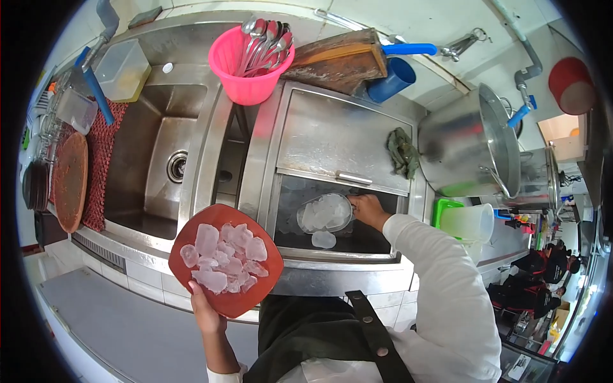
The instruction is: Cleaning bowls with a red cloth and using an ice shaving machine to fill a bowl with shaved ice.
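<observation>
My left hand (207, 309) grips the near edge of a reddish-orange squarish plate (242, 304), which carries a heap of ice chunks (227, 258). My right hand (368, 209) is closed around the handle of a clear ice scoop (339, 225). Several pieces of ice (323, 213) fill the scoop, and one loose ice piece (323, 240) lies just below it. The scoop is inside the opening of a stainless steel ice bin (373, 242). A metal lid (330, 134) with a bar handle covers the bin's far part. Parts of my right fingers are hidden.
Left of the bin is a steel sink (163, 129). Behind stand a pink basket (246, 86) of spoons, a wooden knife block (335, 62) and a blue cup (395, 79). A green cloth (403, 152) lies on the lid's right side, beside a large pot (452, 143). People (531, 282) are far right.
</observation>
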Available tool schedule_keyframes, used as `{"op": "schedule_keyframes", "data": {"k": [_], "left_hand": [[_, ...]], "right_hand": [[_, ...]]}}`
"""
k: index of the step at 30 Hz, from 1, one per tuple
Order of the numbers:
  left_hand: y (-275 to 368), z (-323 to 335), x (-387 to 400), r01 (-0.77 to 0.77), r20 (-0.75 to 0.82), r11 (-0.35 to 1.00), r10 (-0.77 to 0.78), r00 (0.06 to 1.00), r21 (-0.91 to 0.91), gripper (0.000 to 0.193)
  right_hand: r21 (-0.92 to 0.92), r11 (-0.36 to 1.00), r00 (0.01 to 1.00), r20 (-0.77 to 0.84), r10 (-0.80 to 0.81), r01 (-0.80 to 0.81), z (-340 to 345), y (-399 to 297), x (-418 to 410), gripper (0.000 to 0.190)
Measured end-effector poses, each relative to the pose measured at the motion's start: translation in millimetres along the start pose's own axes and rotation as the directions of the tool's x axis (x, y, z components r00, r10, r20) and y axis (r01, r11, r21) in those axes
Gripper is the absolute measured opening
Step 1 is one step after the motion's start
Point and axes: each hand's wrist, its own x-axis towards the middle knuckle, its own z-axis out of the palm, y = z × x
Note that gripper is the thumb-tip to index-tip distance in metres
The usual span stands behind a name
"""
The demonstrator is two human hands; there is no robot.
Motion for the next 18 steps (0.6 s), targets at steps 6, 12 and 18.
{"op": "schedule_keyframes", "data": {"k": [6,12,18], "left_hand": [[-13,0,10,0.033,0.040,0.997,-0.036,0.999,0.069,0.062],[-40,11,29,-0.025,0.135,0.952,-0.017,0.991,0.304,0.062],[-58,56,21,0.096,0.252,0.979,-0.140,0.957,0.179,0.062]], "right_hand": [[-0.038,0.997,0.994,-0.091,0.065,-0.069,-49,-25,-39,0.029],[-0.116,0.991,0.966,-0.256,0.038,-0.070,-149,-87,-80,0.031],[-0.453,0.891,0.999,-0.051,0.005,-0.028,-212,-167,-77,0.019]]}}
